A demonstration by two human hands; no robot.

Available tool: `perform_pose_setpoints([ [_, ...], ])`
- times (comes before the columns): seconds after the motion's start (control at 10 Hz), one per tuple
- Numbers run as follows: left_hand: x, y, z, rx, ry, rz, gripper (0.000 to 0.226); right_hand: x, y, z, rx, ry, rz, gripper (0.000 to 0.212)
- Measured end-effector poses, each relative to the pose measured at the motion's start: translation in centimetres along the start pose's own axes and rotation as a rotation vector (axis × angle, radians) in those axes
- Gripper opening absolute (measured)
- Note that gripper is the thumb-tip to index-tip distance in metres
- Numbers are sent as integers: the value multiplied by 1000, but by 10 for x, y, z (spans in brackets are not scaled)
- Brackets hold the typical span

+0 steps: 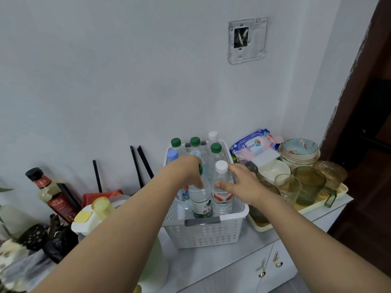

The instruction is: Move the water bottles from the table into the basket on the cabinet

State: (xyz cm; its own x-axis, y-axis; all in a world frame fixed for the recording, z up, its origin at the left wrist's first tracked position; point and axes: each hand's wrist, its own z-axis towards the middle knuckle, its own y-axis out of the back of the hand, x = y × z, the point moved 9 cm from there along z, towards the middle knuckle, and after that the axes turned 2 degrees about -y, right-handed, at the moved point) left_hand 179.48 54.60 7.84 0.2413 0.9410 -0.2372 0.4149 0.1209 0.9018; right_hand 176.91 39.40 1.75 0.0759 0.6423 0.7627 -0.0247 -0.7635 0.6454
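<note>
Setting two bottles down in the basket [203,231] — the left hand [186,172] wraps the green-cap bottle [201,199], the right hand [241,182], fingers loose, touches the white-cap bottle [222,187] just beside it. Lower them straight — then let go gently.

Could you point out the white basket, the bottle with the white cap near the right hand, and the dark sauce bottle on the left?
white basket [203,235]: head view, front perforated wall.
white-capped bottle [221,166]: head view, its cap.
dark sauce bottle [55,198]: head view, on its body.
</note>
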Motion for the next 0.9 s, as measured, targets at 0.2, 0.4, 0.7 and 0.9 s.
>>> perform_pose_setpoints([
  [0.2,3,-5,-3,43,31,-1,47,10,-1,-3,44,-29,-110,67],
  [0.4,2,-4,-11,21,37,10,53,24,4,-13,46,3,12,57],
  [0.7,-2,0,-28,-60,-15,93,46,48,24,-35,10,49,61,55],
  [0.9,-1,24,-39,-219,-55,143,47,70,35,-48,-62,138,4,50],
])
